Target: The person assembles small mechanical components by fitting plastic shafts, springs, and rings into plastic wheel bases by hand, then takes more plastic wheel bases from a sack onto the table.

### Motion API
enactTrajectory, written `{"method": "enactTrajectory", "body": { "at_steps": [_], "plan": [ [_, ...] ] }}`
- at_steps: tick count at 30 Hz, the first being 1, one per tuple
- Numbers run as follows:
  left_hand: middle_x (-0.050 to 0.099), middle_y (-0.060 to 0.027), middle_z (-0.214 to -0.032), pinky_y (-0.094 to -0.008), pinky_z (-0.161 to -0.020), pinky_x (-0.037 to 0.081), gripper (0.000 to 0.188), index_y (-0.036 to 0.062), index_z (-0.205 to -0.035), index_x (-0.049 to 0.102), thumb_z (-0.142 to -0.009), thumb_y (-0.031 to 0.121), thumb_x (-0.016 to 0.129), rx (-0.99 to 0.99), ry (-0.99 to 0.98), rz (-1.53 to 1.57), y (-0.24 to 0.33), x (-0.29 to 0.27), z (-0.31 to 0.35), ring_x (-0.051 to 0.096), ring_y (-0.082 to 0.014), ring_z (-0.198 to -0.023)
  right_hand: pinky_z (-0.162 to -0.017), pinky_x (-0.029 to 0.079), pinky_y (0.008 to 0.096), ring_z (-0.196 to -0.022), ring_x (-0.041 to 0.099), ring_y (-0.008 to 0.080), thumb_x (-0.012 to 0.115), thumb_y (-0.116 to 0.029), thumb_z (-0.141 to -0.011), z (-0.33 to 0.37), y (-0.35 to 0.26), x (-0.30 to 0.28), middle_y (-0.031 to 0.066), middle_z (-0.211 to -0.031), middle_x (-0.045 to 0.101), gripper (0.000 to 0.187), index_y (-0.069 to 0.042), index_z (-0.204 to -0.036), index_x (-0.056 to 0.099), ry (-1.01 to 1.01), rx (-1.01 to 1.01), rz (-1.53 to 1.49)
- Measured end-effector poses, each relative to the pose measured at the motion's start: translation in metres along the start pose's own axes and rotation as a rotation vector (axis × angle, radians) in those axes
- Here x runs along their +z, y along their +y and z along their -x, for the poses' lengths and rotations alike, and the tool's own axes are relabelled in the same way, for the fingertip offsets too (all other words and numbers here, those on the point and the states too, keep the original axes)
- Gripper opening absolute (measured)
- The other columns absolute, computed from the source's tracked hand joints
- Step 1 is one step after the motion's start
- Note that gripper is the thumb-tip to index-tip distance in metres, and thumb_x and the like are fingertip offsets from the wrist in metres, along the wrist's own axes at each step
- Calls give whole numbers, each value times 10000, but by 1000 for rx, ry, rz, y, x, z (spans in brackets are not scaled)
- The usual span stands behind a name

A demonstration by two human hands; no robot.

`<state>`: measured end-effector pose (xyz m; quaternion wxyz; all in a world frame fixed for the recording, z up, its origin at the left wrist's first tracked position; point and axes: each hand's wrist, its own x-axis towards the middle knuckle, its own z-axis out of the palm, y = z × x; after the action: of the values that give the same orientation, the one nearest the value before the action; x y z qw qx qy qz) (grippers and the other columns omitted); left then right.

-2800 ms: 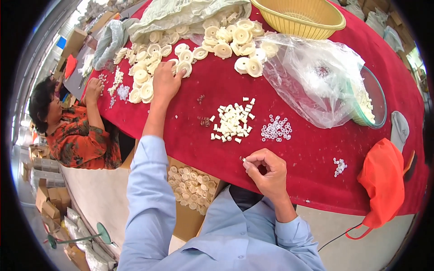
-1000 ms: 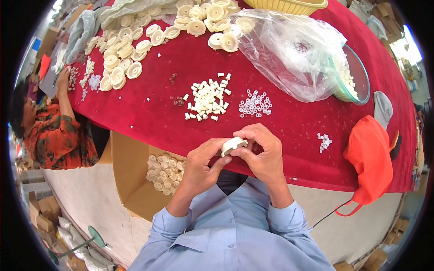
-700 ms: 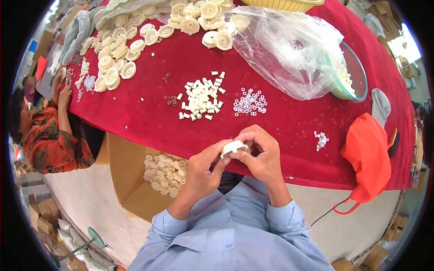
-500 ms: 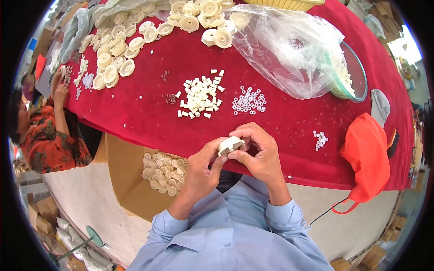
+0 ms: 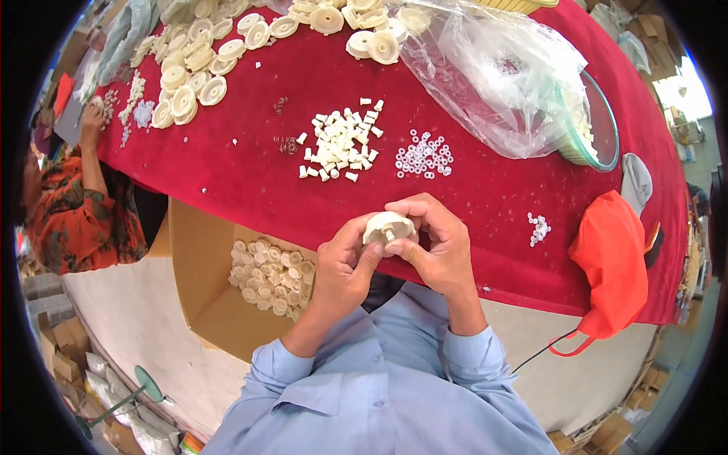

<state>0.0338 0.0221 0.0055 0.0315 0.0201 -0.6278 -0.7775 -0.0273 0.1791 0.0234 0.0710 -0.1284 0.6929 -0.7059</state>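
Between my two hands, just over the near table edge, I hold a round cream plastic cap (image 5: 386,227), tilted so its hollow side with a small central stem shows. My left hand (image 5: 346,262) pinches its left side with thumb and fingers. On the other side my right hand (image 5: 438,246) grips it, thumb near the stem and forefinger along the far rim. Beyond my hands lie a pile of small cream plugs (image 5: 340,142) and, to its right, a heap of small translucent rings (image 5: 425,155).
Many larger cream discs (image 5: 199,57) cover the far left of the red cloth (image 5: 250,171). A clear plastic bag (image 5: 493,76) and green-rimmed basket (image 5: 613,129) stand far right, near a red cloth bag (image 5: 609,262). Left below is a cardboard box (image 5: 199,296) of caps; a co-worker (image 5: 87,212) sits left.
The cap has been turned in my fingers, so its hollow side and stem now face me. Both hands keep hold of it. The whole view has shifted slightly.
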Motion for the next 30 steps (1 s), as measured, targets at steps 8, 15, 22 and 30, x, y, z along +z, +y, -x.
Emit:
{"method": "enactTrajectory", "body": {
  "at_steps": [8,15,22,30],
  "plan": [
    [716,-136,-1218,-294,-944,563,373,-46,-1403,564,-1033,-16,604,87,-67,-260,-6,-8,6,690,-152,-1090,-600,430,239,-705,559,73,791,-6,-808,3,5,5,22,-883,650,210,-12,-1009,727,10,-4,129],
    [703,-135,-1229,-311,-945,578,406,-24,-1395,593,-994,-44,655,69,76,30,1,7,1,690,-181,-1117,-579,434,231,-669,570,70,787,49,-807,-2,9,9,31,-869,654,213,-11,-1003,730,92,-46,115],
    [703,-116,-1166,-290,-907,582,333,-44,-1297,654,-967,-45,697,142,67,-135,0,-10,-2,697,-173,-1067,-636,552,285,-738,687,174,779,79,-806,13,6,16,105,-949,700,312,-26,-1098,741,122,-245,330],
    [698,-89,-1024,-270,-766,579,161,-34,-1175,628,-1018,-9,648,119,117,-35,3,-13,-1,692,-135,-902,-734,580,277,-836,698,138,674,93,-872,-8,-15,-29,119,-1030,701,307,43,-1173,707,-223,33,51]
  ]
}}
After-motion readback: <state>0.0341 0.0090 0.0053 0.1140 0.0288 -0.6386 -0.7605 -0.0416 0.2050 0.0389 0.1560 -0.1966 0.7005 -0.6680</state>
